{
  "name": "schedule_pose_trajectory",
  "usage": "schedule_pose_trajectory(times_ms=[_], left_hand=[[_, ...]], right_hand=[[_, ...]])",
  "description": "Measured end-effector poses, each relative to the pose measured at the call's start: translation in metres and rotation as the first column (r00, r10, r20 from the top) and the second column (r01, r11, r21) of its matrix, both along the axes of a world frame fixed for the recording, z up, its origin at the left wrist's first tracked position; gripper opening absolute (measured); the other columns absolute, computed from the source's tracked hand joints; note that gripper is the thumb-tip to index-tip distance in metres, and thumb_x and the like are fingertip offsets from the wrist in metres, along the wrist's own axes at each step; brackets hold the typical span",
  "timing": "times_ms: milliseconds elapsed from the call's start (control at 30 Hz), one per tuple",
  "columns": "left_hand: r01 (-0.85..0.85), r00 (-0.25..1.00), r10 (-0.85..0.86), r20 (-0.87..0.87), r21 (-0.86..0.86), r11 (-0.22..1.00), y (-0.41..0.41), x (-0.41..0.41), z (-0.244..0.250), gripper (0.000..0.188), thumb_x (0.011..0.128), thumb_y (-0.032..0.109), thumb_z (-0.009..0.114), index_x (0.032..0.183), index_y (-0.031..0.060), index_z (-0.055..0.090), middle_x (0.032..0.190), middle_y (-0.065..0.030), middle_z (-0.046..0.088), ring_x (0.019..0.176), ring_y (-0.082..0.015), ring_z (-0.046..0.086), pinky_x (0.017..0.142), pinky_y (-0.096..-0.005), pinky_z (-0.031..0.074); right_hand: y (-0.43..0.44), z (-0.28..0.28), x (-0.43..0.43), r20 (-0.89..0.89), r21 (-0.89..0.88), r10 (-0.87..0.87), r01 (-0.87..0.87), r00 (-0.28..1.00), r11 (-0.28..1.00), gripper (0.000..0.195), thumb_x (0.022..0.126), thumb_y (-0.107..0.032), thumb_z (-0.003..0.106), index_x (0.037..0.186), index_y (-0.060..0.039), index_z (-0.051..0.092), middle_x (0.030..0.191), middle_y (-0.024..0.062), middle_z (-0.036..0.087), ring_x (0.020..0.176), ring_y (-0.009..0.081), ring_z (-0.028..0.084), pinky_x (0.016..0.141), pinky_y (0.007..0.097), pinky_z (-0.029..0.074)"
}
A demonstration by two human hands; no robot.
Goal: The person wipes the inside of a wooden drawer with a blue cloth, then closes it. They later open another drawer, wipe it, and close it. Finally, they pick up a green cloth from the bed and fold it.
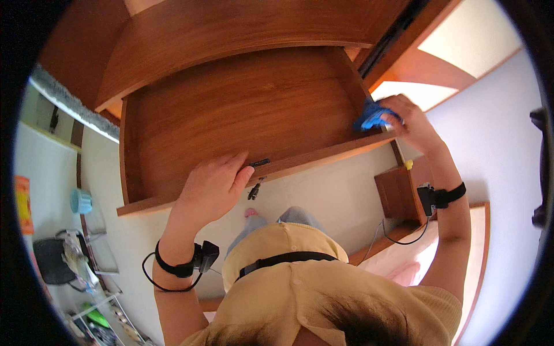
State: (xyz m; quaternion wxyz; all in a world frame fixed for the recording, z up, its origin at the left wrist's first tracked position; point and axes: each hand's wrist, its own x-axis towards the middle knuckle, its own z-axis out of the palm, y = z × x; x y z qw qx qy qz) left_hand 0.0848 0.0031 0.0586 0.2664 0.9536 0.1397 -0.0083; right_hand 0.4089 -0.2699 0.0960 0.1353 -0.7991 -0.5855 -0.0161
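Note:
A wooden drawer [242, 104] is pulled out before me, its inside bare apart from my left hand reaching over it. My right hand [402, 116] holds a bunched blue cloth [373, 116] against the drawer's front right corner, over the side wall. My left hand [216, 186] rests at the drawer's front board, left of its middle. Beside the left thumb lies a small black object [259, 163]; whether the hand holds it cannot be told. A bunch of dark keys [254, 191] hangs from the front board.
The wooden cabinet [233, 21] rises behind the drawer. At the right stand a small wooden cabinet [396, 192] and a pale wall [497, 142]. A black chair [54, 261], a light blue container [81, 201] and a metal rack [108, 302] are at the left. Thin cables trail from both wrist devices.

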Motion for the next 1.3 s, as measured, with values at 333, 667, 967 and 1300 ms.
schedule_pose_trajectory(times_ms=[333,667,967,1300], left_hand=[[-0.214,0.952,0.157,0.262,0.203,0.956,-0.021,0.033,-0.004,0.036,0.096,0.022,0.056,0.123,-0.0002,0.06,0.12,-0.0179,0.064,0.115,-0.0362,0.057,0.11,-0.0502,0.035],[-0.693,0.721,0.649,0.243,0.263,0.672,-0.014,0.026,-0.05,0.021,0.096,0.02,0.057,0.104,0.0047,0.069,0.11,-0.0095,0.067,0.119,-0.0318,0.055,0.114,-0.0549,0.027],[-0.735,0.676,0.602,0.426,0.333,0.59,-0.048,0.032,-0.051,0.018,0.096,0.015,0.055,0.104,0.0048,0.068,0.119,-0.0106,0.063,0.125,-0.0333,0.05,0.115,-0.056,0.024],[-0.729,0.674,0.614,0.411,0.236,0.643,-0.051,0.02,-0.051,0.031,0.097,0.02,0.057,0.123,0.0047,0.064,0.135,-0.0145,0.056,0.138,-0.036,0.039,0.119,-0.0533,0.021]], right_hand=[[0.12,-0.062,0.088,0.049,0.013,0.341,-0.342,0.939,0.939,0.028,0.089,-0.009,0.067,0.116,-0.0017,0.066,0.128,0.0181,0.057,0.116,0.0369,0.055,0.099,0.0421,0.049],[0.205,-0.075,0.064,-0.015,-0.104,0.524,-0.523,0.851,0.846,0.02,0.088,-0.011,0.061,0.105,-0.0019,0.064,0.109,0.0155,0.055,0.099,0.0341,0.059,0.085,0.0443,0.053],[0.137,-0.02,0.029,-0.595,-0.092,0.584,-0.769,0.552,0.633,0.023,0.094,-0.019,0.058,0.083,0.0008,0.059,0.075,0.016,0.051,0.067,0.0287,0.055,0.061,0.0416,0.045],[0.267,-0.01,0.011,0.021,-0.085,0.667,-0.664,0.745,0.743,0.023,0.096,-0.019,0.057,0.104,0.0011,0.065,0.101,0.0206,0.064,0.091,0.0341,0.066,0.081,0.044,0.053]])
